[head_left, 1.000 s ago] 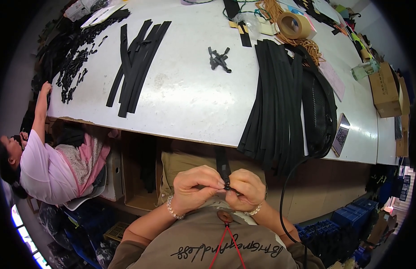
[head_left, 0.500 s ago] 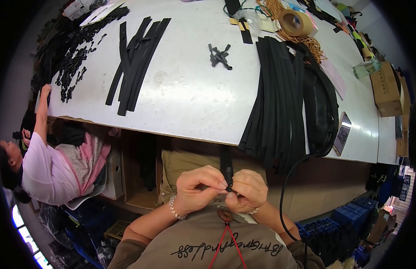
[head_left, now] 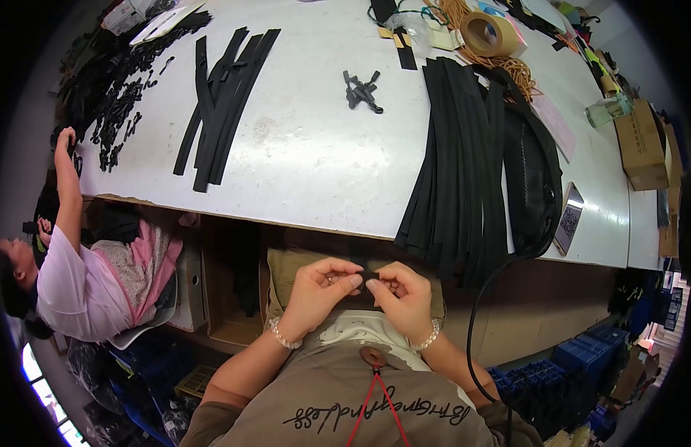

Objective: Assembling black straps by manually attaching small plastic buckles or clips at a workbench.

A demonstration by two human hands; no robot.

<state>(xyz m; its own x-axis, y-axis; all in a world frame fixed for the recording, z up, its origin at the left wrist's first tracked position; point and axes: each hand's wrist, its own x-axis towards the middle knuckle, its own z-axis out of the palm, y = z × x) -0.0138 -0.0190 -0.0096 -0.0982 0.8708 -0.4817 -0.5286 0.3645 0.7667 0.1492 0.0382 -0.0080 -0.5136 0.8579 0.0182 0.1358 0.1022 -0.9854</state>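
My left hand (head_left: 325, 289) and my right hand (head_left: 402, 295) face each other just below the table's front edge. Thumb and fingers of each are pinched at a dark strip (head_left: 369, 262) between them. It blends into the shadow, and whatever small part lies at the fingertips is hidden. On the table ahead sits a small cluster of black zipper pulls (head_left: 362, 92). A thick bundle of long black strips, like zipper tape (head_left: 457, 164), hangs over the edge to the right. Several more black strips (head_left: 230, 104) lie crossed at the left.
Many small black pulls (head_left: 116, 127) are heaped at the table's (head_left: 308, 164) far left, beside a seated person (head_left: 92, 276). A black bag (head_left: 532, 179), a phone (head_left: 569, 220) and a tape roll (head_left: 491, 33) lie right. A black cable (head_left: 474, 328) runs past my right arm.
My hands have moved up toward the table edge and slightly apart at the wrists. The small black part seen at my fingertips before is now hidden. The other person's outstretched arm has shifted.
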